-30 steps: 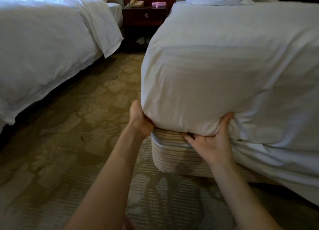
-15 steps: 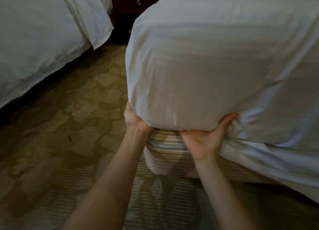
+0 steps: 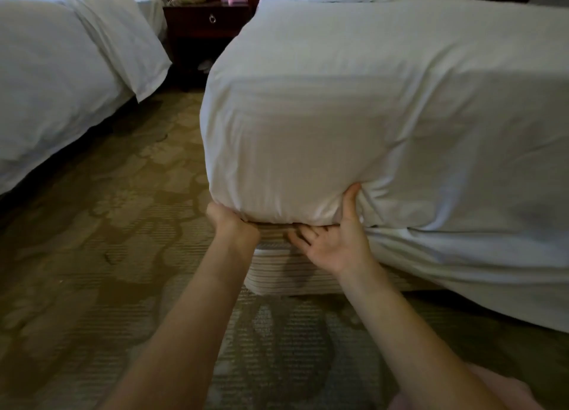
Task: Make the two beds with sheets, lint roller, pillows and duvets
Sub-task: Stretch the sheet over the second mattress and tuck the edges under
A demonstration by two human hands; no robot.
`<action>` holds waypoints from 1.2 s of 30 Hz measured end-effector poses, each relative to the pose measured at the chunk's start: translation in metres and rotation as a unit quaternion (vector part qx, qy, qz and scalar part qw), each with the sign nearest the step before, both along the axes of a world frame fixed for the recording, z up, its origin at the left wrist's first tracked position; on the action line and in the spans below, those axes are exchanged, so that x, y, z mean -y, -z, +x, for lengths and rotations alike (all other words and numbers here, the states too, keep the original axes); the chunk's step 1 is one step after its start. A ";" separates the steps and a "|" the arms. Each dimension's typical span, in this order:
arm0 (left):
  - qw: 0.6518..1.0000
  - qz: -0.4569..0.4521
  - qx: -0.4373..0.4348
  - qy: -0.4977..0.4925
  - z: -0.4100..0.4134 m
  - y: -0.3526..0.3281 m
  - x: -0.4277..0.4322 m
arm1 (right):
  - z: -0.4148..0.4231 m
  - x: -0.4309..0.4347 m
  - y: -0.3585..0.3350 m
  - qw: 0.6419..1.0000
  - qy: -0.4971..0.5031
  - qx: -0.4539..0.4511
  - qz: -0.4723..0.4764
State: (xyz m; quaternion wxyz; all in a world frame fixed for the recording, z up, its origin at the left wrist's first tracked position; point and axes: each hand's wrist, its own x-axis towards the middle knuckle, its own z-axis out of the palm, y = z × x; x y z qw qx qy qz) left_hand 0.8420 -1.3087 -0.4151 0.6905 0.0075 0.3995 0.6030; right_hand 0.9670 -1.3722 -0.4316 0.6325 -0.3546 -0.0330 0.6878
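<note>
The sheet (image 3: pixel 292 148) is drawn over the near left corner of the right bed (image 3: pixel 431 55). That corner sits just above both your hands, its lower edge running left to right over the striped box spring (image 3: pixel 277 271). Your left hand (image 3: pixel 234 225) is at the corner's left end with its fingers hidden beneath, so I cannot tell whether they grip cloth. Your right hand (image 3: pixel 335 243) lies palm up, fingers spread into the gap, thumb pressing the sheet. Loose sheet hangs to the right, so your right hand is nearer for tucking.
</note>
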 end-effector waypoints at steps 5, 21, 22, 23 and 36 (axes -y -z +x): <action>0.983 -0.075 0.031 0.166 0.049 -0.011 0.047 | 0.021 0.032 -0.010 0.972 -0.079 0.151 -0.160; 0.965 -0.022 0.052 0.255 0.132 -0.011 0.066 | 0.168 0.068 -0.065 0.891 0.113 0.312 -0.310; 0.966 -0.017 0.036 0.256 0.133 -0.007 0.064 | 0.174 0.076 -0.060 0.888 0.123 0.315 -0.312; 0.966 -0.013 0.024 0.257 0.134 -0.003 0.064 | 0.180 0.083 -0.053 0.885 0.126 0.319 -0.315; 0.964 0.037 0.096 0.244 0.203 0.015 0.075 | 0.293 0.077 -0.044 0.896 -0.055 0.345 -0.274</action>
